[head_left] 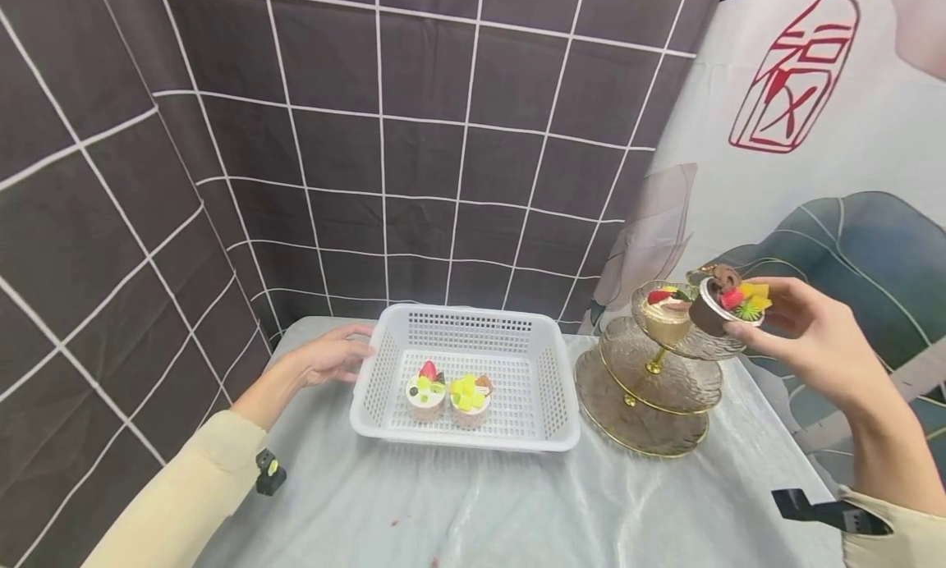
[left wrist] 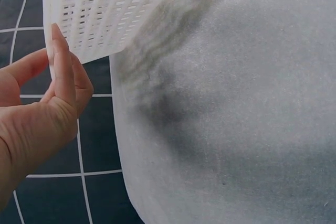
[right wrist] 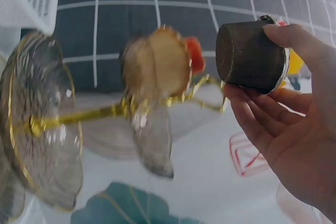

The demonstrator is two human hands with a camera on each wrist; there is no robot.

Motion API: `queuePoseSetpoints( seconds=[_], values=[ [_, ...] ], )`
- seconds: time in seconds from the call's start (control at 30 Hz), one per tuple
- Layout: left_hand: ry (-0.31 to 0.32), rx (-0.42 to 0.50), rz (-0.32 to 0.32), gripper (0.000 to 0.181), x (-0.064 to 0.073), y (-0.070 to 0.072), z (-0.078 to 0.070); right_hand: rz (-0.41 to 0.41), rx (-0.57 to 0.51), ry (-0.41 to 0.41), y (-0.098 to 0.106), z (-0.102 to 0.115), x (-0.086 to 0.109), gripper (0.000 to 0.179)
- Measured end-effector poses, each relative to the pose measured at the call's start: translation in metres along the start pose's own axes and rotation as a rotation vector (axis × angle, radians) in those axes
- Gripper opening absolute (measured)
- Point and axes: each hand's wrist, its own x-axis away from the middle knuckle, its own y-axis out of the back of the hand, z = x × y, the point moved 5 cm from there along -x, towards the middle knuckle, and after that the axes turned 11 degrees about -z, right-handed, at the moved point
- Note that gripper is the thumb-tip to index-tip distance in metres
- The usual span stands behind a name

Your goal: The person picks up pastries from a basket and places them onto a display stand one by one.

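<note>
My right hand (head_left: 820,338) grips a dark brown cupcake (head_left: 713,309) topped with chocolate, red, yellow and green fruit pieces. It is tilted, beside the top tier of a three-tier glass stand (head_left: 661,396) with gold rims. A tan cupcake (head_left: 667,322) with a red topping sits on that tier; in the right wrist view the tan cupcake (right wrist: 168,61) is left of the held one. At the left end of a white plastic basket (head_left: 464,445), my left hand (head_left: 328,356) pinches the rim between thumb and fingers (left wrist: 64,72).
Inside the basket, two pale cupcakes stand side by side, one with a strawberry topping (head_left: 426,396) and one with yellow cubes (head_left: 470,400). A pale cloth (head_left: 443,502) covers the table. Behind it hangs a dark grid-patterned curtain (head_left: 429,158).
</note>
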Motion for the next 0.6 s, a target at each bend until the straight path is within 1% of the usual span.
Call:
queuePoseSetpoints(
  seconds=[0.1, 0.23, 0.5, 0.6],
  values=[
    [0.009, -0.003, -0.014, 0.057, -0.001, 0.001, 0.001, -0.011, 0.013, -0.037, 0.005, -0.014, 0.002, 0.057],
    [0.015, 0.007, -0.017, 0.056, -0.003, 0.001, 0.004, -0.021, 0.037, -0.071, 0.006, -0.030, 0.004, 0.056],
    [0.018, 0.016, -0.015, 0.057, -0.004, 0.002, 0.005, -0.014, 0.054, -0.130, 0.002, -0.054, 0.004, 0.056],
    [0.011, 0.015, -0.004, 0.058, -0.003, 0.002, 0.005, 0.002, 0.062, -0.144, 0.000, -0.062, 0.005, 0.058]
  ],
)
